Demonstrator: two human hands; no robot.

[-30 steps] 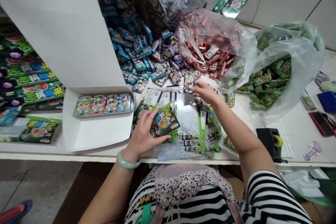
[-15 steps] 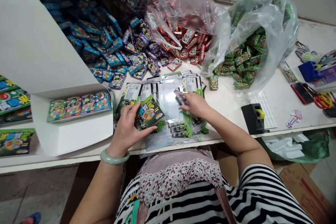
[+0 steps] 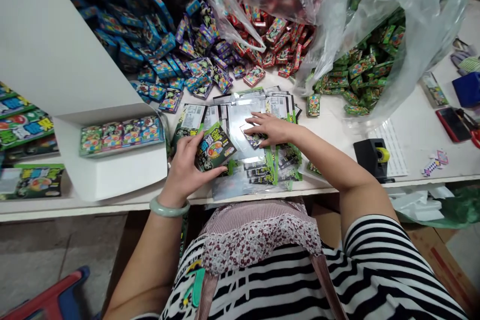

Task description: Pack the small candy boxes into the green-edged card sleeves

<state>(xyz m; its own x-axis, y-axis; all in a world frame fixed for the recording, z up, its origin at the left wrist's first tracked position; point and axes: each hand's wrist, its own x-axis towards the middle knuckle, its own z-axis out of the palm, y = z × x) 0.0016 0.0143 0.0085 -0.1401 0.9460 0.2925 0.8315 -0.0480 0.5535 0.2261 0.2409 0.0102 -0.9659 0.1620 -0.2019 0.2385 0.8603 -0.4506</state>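
My left hand (image 3: 185,165), a pale green bangle at its wrist, grips a dark printed packet (image 3: 215,149) between thumb and fingers, front face up. My right hand (image 3: 273,129) is palm down with its fingers spread. Below its fingers and thumb lies a small purple-and-black printed box (image 3: 254,139), partly covered by the hand. The box rests on a clear plastic sheet (image 3: 237,121) over a spread of printed packets (image 3: 258,172). More packets with white barcode labels (image 3: 193,117) lie behind my left hand.
A white carton (image 3: 112,177) at left holds a row of small boxes (image 3: 122,136). Piles of blue boxes (image 3: 163,68), purple boxes (image 3: 221,80), red boxes (image 3: 277,30) and green boxes (image 3: 337,80) spread across the back. A black tape dispenser (image 3: 371,160) stands at right.
My right hand has gone from pinching the small purple box on edge to spreading its fingers over it, now lying flat. My left hand keeps the packet. The camera view has tilted down.
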